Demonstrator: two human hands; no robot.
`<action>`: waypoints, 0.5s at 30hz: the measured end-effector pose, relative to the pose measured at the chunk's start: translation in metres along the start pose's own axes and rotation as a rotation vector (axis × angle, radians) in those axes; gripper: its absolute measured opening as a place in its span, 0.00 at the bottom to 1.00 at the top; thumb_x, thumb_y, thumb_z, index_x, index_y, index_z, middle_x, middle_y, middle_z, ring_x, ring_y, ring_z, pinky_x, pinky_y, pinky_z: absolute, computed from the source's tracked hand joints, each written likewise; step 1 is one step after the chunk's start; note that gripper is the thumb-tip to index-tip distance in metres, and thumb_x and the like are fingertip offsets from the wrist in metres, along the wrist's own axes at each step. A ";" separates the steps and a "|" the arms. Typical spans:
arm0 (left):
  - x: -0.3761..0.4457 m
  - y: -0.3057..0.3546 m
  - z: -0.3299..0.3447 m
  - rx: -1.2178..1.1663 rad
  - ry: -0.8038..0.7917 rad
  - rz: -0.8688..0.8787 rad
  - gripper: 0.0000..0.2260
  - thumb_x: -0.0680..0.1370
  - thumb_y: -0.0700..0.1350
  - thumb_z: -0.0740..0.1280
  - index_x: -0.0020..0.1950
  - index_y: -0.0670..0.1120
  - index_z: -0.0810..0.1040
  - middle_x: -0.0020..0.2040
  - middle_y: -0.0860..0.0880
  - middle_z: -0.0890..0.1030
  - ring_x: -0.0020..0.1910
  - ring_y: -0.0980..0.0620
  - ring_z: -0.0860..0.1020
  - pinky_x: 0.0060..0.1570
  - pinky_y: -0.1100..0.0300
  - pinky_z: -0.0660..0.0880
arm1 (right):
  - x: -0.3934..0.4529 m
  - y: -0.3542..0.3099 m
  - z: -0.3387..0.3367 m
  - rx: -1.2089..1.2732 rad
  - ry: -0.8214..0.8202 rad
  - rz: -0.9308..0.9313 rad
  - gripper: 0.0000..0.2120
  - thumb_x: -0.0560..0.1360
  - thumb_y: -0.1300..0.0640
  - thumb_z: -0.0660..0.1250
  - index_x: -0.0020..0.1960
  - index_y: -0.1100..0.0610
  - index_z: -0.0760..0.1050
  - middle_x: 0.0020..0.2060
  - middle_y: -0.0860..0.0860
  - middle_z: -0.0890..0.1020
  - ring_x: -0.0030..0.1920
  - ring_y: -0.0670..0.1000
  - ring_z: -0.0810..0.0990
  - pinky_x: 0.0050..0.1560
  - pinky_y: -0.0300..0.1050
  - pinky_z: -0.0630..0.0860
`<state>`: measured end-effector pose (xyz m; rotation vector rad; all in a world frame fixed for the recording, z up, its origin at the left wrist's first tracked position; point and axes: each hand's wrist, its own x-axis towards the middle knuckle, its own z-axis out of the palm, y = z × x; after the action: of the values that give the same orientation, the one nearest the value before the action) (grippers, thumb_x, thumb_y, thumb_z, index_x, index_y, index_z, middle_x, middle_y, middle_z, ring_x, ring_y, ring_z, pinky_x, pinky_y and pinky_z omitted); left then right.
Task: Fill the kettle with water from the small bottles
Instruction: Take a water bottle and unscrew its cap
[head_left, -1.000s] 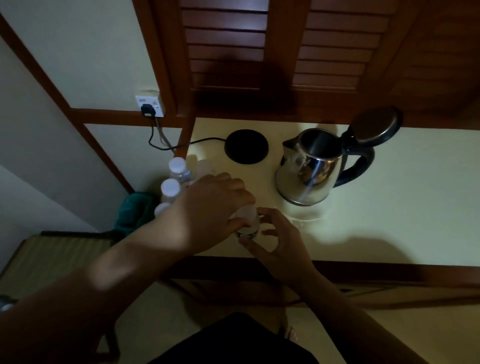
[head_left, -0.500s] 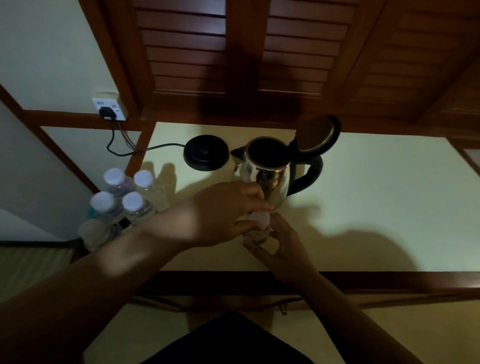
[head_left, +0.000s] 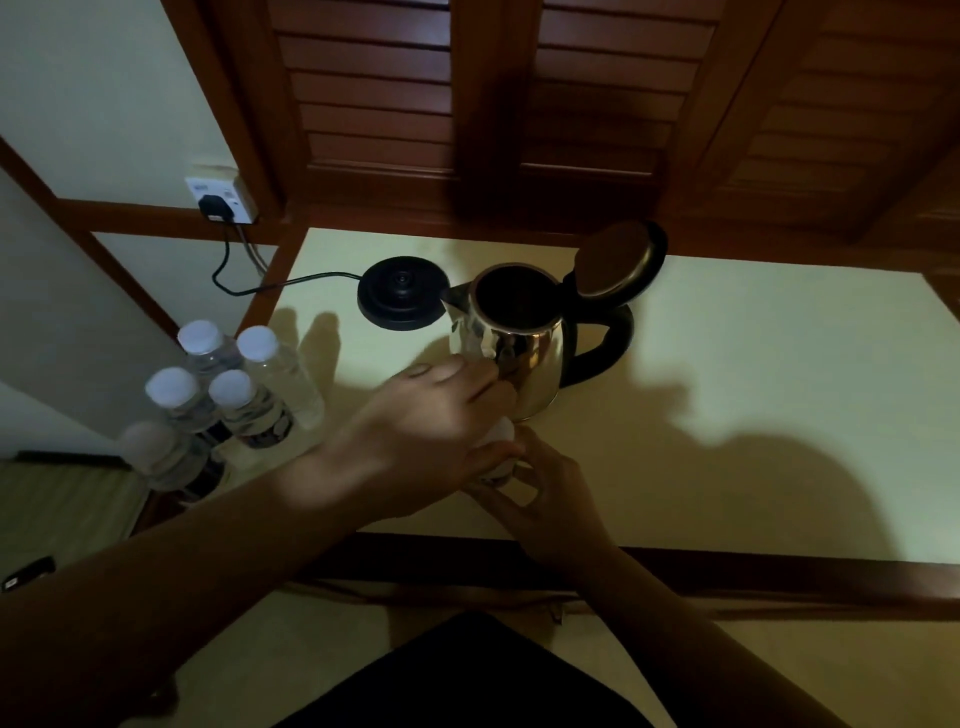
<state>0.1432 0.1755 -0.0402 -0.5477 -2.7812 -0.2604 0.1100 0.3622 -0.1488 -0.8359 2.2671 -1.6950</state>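
Shiny rounded stainless steel kettle (head_left: 511, 353) with a black plastic handle sits on the smooth pale cream worktop (head_left: 753, 395), round lid flipped up, inside too dark to see any water. Right beside it is the flat black round kettle base (head_left: 402, 300). Both hands are on one small clear plastic bottle (head_left: 500, 441) just in front of the kettle: left hand (head_left: 436, 421) has its grip wrapped over the top, right hand (head_left: 545, 488) has its grip curled round the lower part. Five more small clear white-capped bottles (head_left: 234, 395) stand bunched at the worktop's left edge, look full of water.
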 end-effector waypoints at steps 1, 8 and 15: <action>0.002 0.003 0.002 0.033 0.012 0.010 0.16 0.79 0.59 0.61 0.54 0.47 0.76 0.49 0.49 0.77 0.46 0.48 0.74 0.40 0.56 0.70 | 0.000 0.000 0.000 0.004 -0.001 0.008 0.22 0.77 0.49 0.77 0.68 0.55 0.79 0.59 0.38 0.85 0.59 0.40 0.84 0.58 0.39 0.82; 0.010 0.010 0.008 0.120 -0.007 -0.160 0.24 0.77 0.68 0.57 0.42 0.48 0.78 0.39 0.50 0.79 0.35 0.45 0.79 0.32 0.60 0.64 | 0.001 0.000 0.000 0.035 0.005 0.042 0.13 0.74 0.47 0.78 0.57 0.46 0.80 0.56 0.35 0.85 0.60 0.40 0.84 0.58 0.40 0.82; -0.003 -0.011 -0.014 -0.489 -0.089 -0.120 0.21 0.73 0.59 0.74 0.64 0.53 0.79 0.53 0.58 0.77 0.46 0.68 0.73 0.42 0.73 0.66 | 0.003 0.000 -0.004 0.033 -0.011 0.046 0.20 0.75 0.57 0.81 0.63 0.46 0.79 0.55 0.36 0.86 0.57 0.42 0.86 0.57 0.42 0.83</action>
<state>0.1448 0.1609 -0.0292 -0.5075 -2.8373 -0.9809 0.1058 0.3640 -0.1474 -0.7779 2.2281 -1.6987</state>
